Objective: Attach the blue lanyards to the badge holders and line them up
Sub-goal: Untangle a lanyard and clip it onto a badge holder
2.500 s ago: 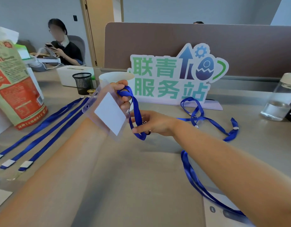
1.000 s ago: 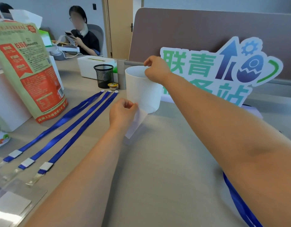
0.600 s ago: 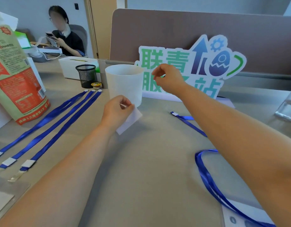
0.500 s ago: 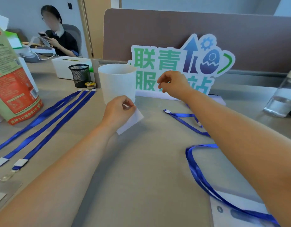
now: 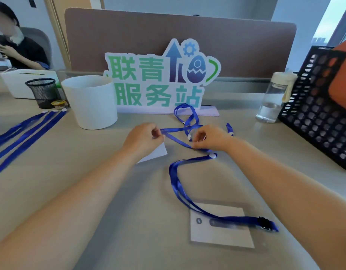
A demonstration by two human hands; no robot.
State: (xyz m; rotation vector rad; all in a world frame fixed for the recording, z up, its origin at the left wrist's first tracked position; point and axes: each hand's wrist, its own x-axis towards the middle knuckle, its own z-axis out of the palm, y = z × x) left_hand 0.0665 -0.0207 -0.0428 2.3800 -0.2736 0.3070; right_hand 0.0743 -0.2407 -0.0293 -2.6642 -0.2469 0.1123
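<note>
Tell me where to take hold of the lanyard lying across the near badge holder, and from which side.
Grip the blue lanyard just behind its black clip, pinching the flat strap from above, since it lies flat across the badge holder. That end lies beside the right forearm, so the right hand looks the likelier one to take it. Both hands are busy with another lanyard now.

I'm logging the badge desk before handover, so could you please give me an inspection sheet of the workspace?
Surface: beige desk, flat.
Job's things: loose blue lanyards tangled at centre; badge holder near the front; three lanyards lined up on the left.
Clutter: white cup, mesh pen pot, water bottle, black crate.
Grippers: left hand pinches a lanyard end over a card; right hand pinches the strap.
Cables: nothing seen.
Surroundings: standing sign, brown partition, seated person.
</note>
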